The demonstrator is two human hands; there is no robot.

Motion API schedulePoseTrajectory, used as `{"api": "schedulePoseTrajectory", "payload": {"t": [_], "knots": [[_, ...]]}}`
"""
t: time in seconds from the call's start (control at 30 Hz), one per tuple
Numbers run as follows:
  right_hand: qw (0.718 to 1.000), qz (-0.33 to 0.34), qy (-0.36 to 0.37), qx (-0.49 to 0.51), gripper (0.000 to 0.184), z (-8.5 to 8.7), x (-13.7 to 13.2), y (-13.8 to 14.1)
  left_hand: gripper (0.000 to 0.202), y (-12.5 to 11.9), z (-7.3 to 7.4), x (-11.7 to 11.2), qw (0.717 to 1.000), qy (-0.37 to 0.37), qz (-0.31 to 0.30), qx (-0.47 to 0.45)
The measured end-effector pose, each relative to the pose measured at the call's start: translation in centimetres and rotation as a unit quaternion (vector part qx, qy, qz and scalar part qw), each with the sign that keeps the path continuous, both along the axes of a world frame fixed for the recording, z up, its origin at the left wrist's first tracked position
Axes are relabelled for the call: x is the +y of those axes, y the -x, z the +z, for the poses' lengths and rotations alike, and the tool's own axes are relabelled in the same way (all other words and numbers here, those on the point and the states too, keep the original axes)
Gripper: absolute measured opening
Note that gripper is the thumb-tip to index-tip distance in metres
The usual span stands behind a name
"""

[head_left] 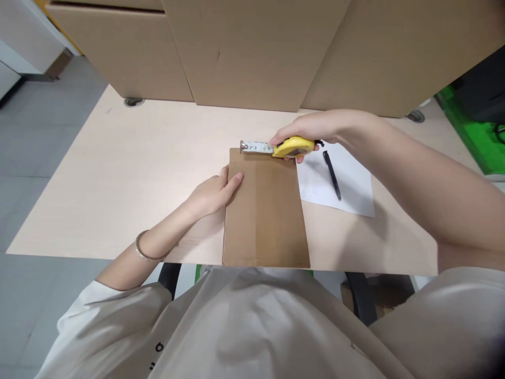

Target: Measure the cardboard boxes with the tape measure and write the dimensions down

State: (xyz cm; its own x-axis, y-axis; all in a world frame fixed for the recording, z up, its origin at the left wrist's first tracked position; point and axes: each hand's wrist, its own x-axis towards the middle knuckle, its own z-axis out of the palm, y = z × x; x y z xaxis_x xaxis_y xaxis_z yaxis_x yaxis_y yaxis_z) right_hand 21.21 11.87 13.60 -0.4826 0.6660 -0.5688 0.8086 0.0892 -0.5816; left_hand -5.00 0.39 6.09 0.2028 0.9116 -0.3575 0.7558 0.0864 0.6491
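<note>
A flat brown cardboard sheet (pixel 266 210) lies on the pale wooden desk (pixel 130 173) in front of me. My left hand (pixel 213 193) rests on the sheet's left edge, fingers stretched flat, holding nothing. My right hand (pixel 311 131) is closed around a yellow tape measure (pixel 292 146) at the sheet's far edge. A short length of its tape (pixel 255 147) sticks out to the left along that edge.
A white paper (pixel 347 184) lies right of the cardboard with a black pen (pixel 332 175) on it. Large cardboard boxes (pixel 252 52) stand along the desk's back. A green object (pixel 473 131) sits at the far right. Grey floor lies to the left.
</note>
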Motion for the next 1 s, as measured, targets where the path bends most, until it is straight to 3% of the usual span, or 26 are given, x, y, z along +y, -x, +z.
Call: {"api": "schedulePoseTrajectory", "payload": {"t": [0.1,0.2,0.37,0.47,0.63,0.77,1.0], "knots": [[0.999,-0.005,0.033,-0.039,0.040,0.8,0.0,2.3,0.089,0.3,-0.1,1.0,0.999,-0.034,0.030,-0.008],[0.998,-0.001,0.041,-0.053,0.035,1.2,0.2,3.7,0.078,0.9,-1.1,3.1,0.983,-0.096,0.085,-0.131],[0.996,0.007,0.055,-0.074,0.041,0.8,0.7,4.4,0.052,0.8,-2.1,5.8,0.958,-0.072,0.083,-0.263],[0.994,0.001,0.045,-0.099,0.040,0.9,0.5,4.8,0.031,0.3,-2.2,6.1,0.954,-0.069,0.071,-0.283],[0.989,-0.023,0.013,-0.148,0.035,1.4,-0.1,5.8,0.046,0.0,-2.2,6.3,0.952,-0.074,0.060,-0.292],[0.987,-0.018,0.009,-0.162,0.036,1.4,-0.1,6.0,0.028,-0.1,-2.2,6.4,0.949,-0.064,0.051,-0.304],[0.989,-0.014,0.011,-0.149,0.034,1.0,0.6,5.9,0.022,-0.3,-2.4,6.6,0.945,-0.069,0.061,-0.314]]}}
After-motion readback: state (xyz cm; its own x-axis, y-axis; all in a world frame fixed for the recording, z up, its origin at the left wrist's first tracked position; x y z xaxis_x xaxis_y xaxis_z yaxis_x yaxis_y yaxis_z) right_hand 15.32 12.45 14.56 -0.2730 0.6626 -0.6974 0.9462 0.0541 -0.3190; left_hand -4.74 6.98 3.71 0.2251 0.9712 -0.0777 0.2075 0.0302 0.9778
